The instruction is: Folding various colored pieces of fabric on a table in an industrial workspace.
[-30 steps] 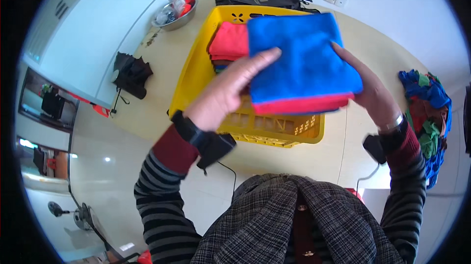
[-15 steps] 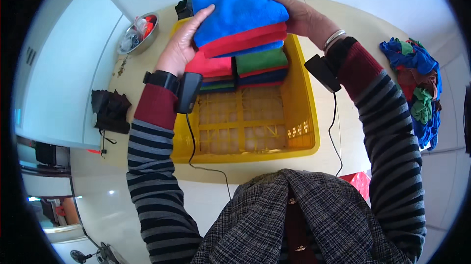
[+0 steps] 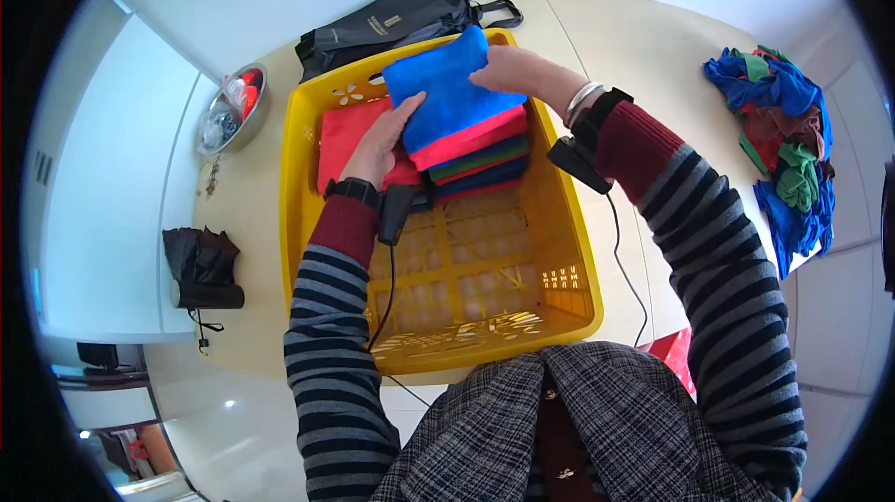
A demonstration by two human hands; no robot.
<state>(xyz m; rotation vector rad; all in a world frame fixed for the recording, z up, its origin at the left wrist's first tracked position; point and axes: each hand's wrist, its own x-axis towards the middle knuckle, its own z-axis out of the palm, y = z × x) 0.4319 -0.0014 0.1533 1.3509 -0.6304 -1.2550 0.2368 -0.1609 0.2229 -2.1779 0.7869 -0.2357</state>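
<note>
A stack of folded cloths, with a blue cloth (image 3: 443, 96) on top and a red one (image 3: 471, 138) below it, rests in the far right of a yellow plastic crate (image 3: 589, 260), over more folded cloths in green, dark blue and red. My left hand (image 3: 380, 143) grips the stack's left side, thumb on the blue cloth and other fingers mostly hidden. At the far right corner my right hand (image 3: 522, 71) is closed on the stack, its fingertips partly hidden. Left of it in the crate lies a pile topped by a red folded cloth (image 3: 343, 134).
Behind the crate lies a black bag (image 3: 378, 28). A metal bowl (image 3: 254, 115) with plastic bags stands at the left, a black folded umbrella (image 3: 207, 295) nearer. Crumpled cloths (image 3: 792, 120) are heaped on the table at the right. Cables (image 3: 617, 250) hang from both wrist devices.
Both hands have lowered the blue-topped stack into the crate, onto the green-topped pile at the far right. The view has shifted, bringing the black bag behind the crate into sight.
</note>
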